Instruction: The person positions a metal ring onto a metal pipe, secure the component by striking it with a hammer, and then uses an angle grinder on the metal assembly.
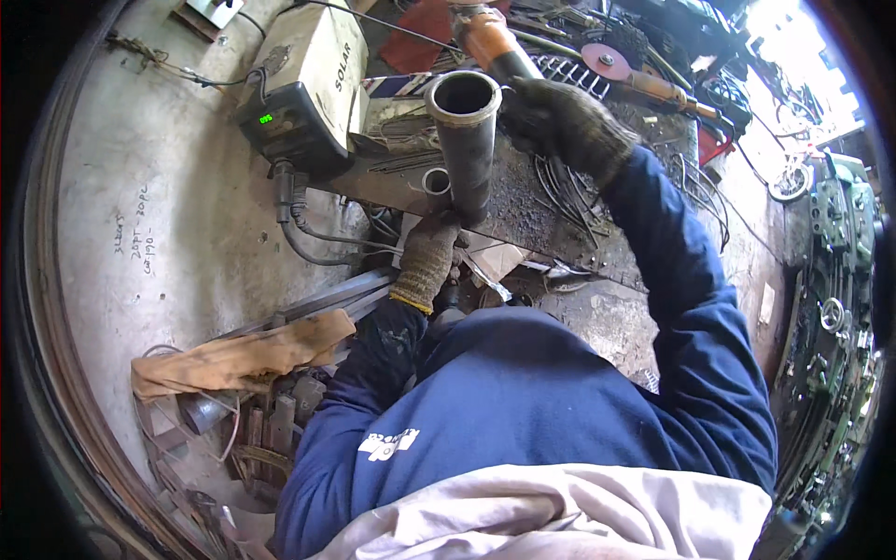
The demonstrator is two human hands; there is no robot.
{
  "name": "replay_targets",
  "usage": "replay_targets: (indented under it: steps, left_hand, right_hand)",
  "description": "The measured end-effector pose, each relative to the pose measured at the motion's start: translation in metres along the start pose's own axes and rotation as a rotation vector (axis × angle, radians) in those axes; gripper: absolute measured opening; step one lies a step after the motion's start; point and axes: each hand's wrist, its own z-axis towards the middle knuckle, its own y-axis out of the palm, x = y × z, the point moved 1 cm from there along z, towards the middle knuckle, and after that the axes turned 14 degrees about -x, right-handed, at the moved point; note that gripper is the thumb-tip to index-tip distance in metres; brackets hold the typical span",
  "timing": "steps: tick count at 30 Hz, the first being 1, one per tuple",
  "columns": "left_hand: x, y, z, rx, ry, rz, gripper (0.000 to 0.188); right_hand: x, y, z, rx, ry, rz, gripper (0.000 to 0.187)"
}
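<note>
A wide grey metal pipe (467, 154) stands upright near the front edge of the metal workbench (523, 201), its open end facing up. Close against its left side is a much thinner short tube (436, 183). My left hand (429, 254), in a dirty knitted glove, grips the pipe low down, by the foot of the thin tube; its fingertips are partly hidden. Beyond the wide pipe's rim, my right hand (571, 129), in a dark glove, is closed around an orange and black angle grinder (493, 45). The grinder's disc cannot be made out.
A second grinder (658, 91) with a pink disc lies at the back right. At left stands a cream and black welding machine (303, 93) with thick cables. Rods and wires clutter the bench. Scrap metal and a tan cloth (247, 355) lie lower left; green machinery (835, 243) stands far right.
</note>
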Motion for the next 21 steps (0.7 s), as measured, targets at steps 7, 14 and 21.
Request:
replay_targets:
  steps: [7,14,21]
  left_hand:
    - [0.006,0.001,0.003,-0.049,0.1,0.641,0.016]
    - [-0.021,-0.001,0.007,0.103,0.31,0.793,0.02]
    - [-0.044,0.002,0.01,0.11,0.269,0.343,0.028]
  right_hand:
    - [-0.014,-0.034,0.081,0.177,-0.129,-0.118,0.034]
    - [-0.07,-0.036,0.134,0.244,-0.314,-0.446,0.039]
    - [-0.109,-0.062,0.162,0.316,-0.386,-0.618,0.039]
